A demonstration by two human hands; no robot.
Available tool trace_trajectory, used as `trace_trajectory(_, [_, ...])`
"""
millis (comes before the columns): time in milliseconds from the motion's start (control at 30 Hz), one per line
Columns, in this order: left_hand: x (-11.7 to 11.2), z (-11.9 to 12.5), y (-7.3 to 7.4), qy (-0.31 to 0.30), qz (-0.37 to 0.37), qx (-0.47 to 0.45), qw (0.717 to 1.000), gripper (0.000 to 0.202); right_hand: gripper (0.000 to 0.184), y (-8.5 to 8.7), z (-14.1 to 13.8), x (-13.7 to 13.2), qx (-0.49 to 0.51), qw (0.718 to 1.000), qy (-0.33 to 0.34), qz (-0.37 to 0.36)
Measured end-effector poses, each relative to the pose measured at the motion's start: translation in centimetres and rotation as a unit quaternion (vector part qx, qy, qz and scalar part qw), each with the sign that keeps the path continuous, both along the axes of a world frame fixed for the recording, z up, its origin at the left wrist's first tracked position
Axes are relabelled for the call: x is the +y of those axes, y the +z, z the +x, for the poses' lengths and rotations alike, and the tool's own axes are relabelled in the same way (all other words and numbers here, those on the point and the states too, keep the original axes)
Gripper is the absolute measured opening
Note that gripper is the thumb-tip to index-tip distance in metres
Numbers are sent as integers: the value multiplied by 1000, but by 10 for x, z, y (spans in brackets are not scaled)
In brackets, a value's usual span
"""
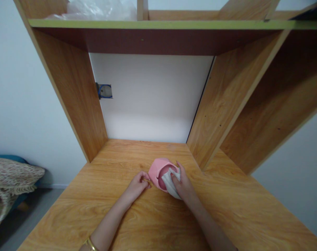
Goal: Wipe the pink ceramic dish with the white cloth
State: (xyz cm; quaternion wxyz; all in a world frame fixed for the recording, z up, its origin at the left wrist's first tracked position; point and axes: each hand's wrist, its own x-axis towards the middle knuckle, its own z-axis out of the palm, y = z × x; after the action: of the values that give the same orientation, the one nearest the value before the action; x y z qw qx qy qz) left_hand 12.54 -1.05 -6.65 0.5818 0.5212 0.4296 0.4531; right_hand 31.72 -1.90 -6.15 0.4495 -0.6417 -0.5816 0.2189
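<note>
A pink faceted pot (156,167) lies tilted over the wooden desk, its round opening facing toward me and to the right. In my right hand (184,184) is a white cloth (169,184), bunched up, with part of it at the mouth of the pot and part hanging below. My left hand (139,184) is beside the pot's left side, its fingers curled in a pinch around a thin golden piece (149,182). Whether that piece is joined to the pot I cannot tell. Much of the pot's inside is hidden by the cloth.
The wooden desk (137,223) runs beneath both arms. Upright side panels (69,87) flank a white back wall with an uncovered wall box (105,91). Overhead, a shelf (158,25) carries clear plastic wrapping (101,10). A patterned throw (12,174) covers furniture at left.
</note>
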Motion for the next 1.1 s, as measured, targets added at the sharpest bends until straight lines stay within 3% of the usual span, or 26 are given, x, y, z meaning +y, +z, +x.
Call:
trace_trajectory(800, [2,1,-3,-15,12,14,1000,22,59,2,0,-1,2,1000,8,-9])
trace_trajectory(1100, [-11,2,2,-78,52,73,993,47,60,0,1,1,7,1000,15,-27])
